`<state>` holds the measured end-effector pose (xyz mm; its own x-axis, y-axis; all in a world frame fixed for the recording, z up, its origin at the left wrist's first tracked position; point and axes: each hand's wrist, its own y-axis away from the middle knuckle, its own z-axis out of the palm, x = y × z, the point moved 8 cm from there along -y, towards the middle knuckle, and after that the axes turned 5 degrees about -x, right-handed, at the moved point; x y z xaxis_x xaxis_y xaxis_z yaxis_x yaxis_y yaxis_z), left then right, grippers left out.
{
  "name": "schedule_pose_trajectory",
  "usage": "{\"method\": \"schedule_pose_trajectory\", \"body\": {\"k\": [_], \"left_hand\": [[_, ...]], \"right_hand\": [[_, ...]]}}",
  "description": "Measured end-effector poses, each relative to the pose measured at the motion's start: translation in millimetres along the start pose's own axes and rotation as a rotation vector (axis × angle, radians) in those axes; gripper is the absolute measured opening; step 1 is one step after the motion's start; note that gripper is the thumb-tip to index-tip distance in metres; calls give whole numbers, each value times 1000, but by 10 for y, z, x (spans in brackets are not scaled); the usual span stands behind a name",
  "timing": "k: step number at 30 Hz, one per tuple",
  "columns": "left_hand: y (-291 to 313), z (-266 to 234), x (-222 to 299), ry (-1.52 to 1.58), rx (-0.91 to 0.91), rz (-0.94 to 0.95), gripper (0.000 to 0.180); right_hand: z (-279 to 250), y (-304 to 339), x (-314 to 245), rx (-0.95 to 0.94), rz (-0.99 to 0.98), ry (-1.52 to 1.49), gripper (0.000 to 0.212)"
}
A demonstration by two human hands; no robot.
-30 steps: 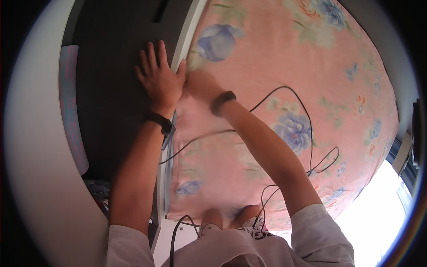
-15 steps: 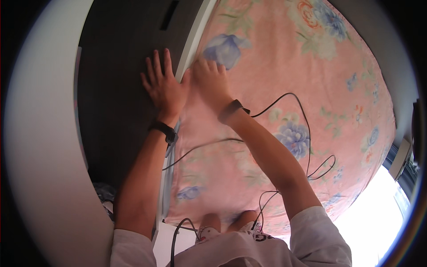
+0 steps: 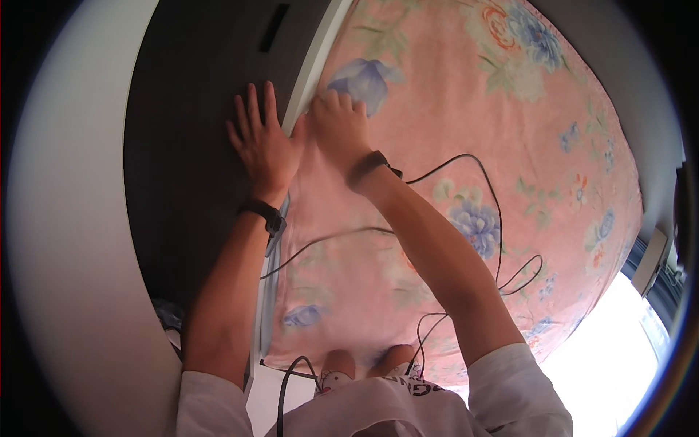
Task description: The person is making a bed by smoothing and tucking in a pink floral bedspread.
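A pink bedsheet with blue and orange flowers (image 3: pixel 429 138) covers the bed, its left border running along a white edge strip (image 3: pixel 309 73). On the other side of the strip is a dark flat panel (image 3: pixel 182 189). My left hand (image 3: pixel 268 153) lies on the panel with fingers spread, its thumb by the strip. Beside it, my right hand (image 3: pixel 341 131) is closed on the bedsheet at the border, near a blue flower. Its fingers curl down and their tips are hidden. Each wrist wears a black band, the left one (image 3: pixel 263 213) and the right one (image 3: pixel 370 167).
A thin black cable (image 3: pixel 495 211) loops over the sheet, passes under my right forearm and reaches the strip. Another black cable (image 3: pixel 282 390) hangs in front of my shirt. A narrow dark slot (image 3: pixel 274 28) marks the panel. A pale wall (image 3: pixel 73 218) stands at the left.
My right hand has shifted slightly forward along the sheet's border, its fingers still curled. My left hand stays flat on the panel. The whole view has moved a little.
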<state>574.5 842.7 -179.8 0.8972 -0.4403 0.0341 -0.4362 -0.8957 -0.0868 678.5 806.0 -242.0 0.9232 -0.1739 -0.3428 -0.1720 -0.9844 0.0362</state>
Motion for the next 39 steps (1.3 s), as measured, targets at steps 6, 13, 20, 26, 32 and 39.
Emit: {"method": "schedule_pose_trajectory", "body": {"k": [6, 13, 20, 26, 32, 39], "left_hand": [[-9, 12, -43, 25, 2, -1, 74], [-14, -29, -28, 13, -31, -2, 76], [-51, -45, 0, 42, -14, 18, 75], [-33, -53, -32, 21, -34, -7, 75], [-62, -69, 4, 34, -32, -18, 75], [-17, -89, -74, 43, -28, -19, 76]], "right_hand": [[146, -151, -96, -204, 62, 184, 27], [-134, -495, 402, -32, 16, -103, 22], [35, -692, 311, -165, 85, 274, 23], [-92, -1045, 545, -218, 56, -4, 24], [-292, -1112, 730, -93, 48, 243, 24], [134, -1673, 1019, -508, 274, -99, 39]]}}
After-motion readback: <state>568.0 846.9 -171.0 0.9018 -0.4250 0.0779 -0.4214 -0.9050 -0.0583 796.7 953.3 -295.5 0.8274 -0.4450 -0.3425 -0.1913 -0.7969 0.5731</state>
